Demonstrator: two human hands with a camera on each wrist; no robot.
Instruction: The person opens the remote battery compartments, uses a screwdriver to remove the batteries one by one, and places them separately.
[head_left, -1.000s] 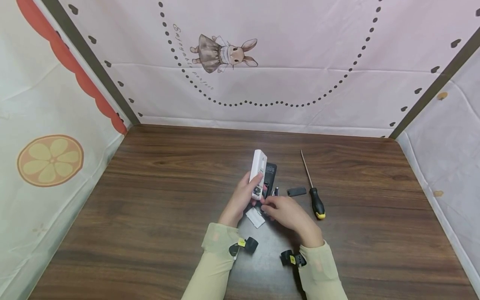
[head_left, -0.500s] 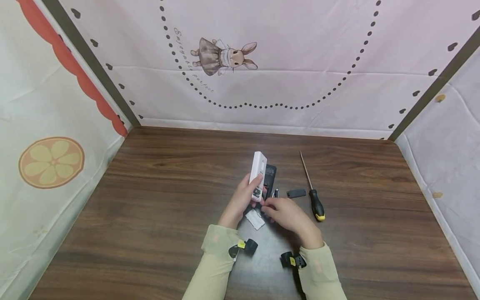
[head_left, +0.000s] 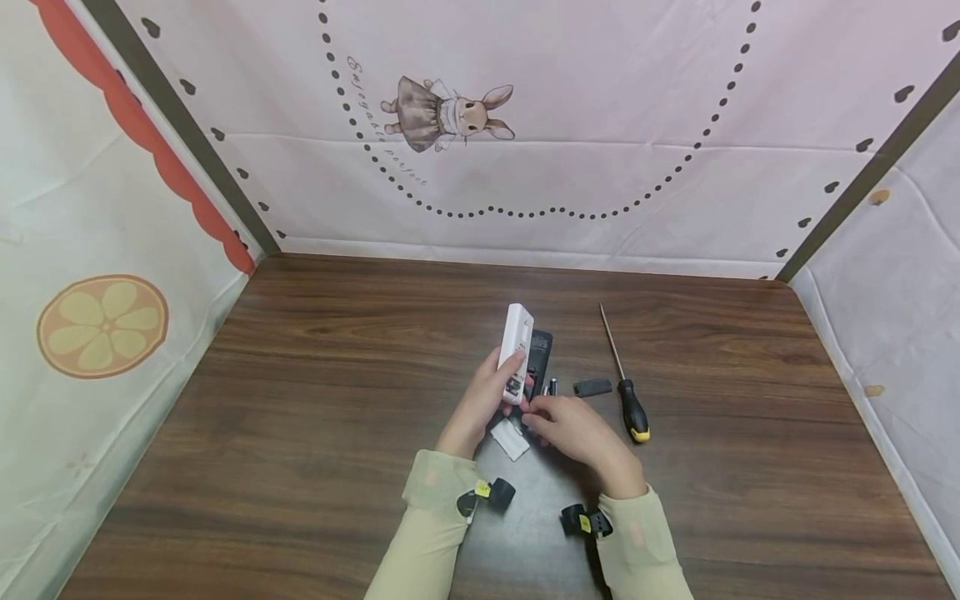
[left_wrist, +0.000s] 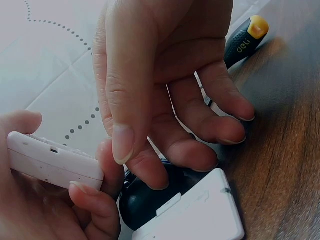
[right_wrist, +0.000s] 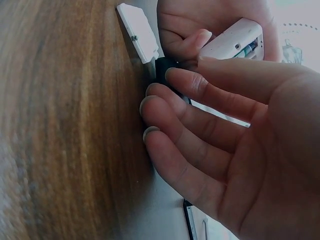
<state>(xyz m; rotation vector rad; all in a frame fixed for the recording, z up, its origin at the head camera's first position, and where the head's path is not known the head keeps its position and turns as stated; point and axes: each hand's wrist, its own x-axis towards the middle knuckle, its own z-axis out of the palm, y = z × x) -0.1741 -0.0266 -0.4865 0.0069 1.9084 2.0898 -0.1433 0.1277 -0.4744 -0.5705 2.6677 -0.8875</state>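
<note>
My left hand point(head_left: 480, 396) grips a white remote control point(head_left: 516, 350), tilted above the table. In the right wrist view, its open battery compartment shows a green battery point(right_wrist: 246, 51) inside. My right hand point(head_left: 577, 429) hovers by the remote's lower end, fingers loosely bent, with nothing visible between thumb and forefinger. Below the hands lies a white battery cover point(left_wrist: 197, 212), resting partly over or against a black remote control point(head_left: 540, 350). Two small batteries point(head_left: 552, 387) appear beside the black remote, partly hidden by the right hand.
A small black cover point(head_left: 592, 387) lies right of the batteries. Farther right is a screwdriver point(head_left: 633, 408) with a black and yellow handle, its shaft pointing away. Printed cloth walls point(head_left: 525, 242) enclose the wooden table point(head_left: 360, 350) at the back and sides.
Both hands and the white remote stay almost in place. The head view has shifted very slightly, and the objects on the table have not moved.
</note>
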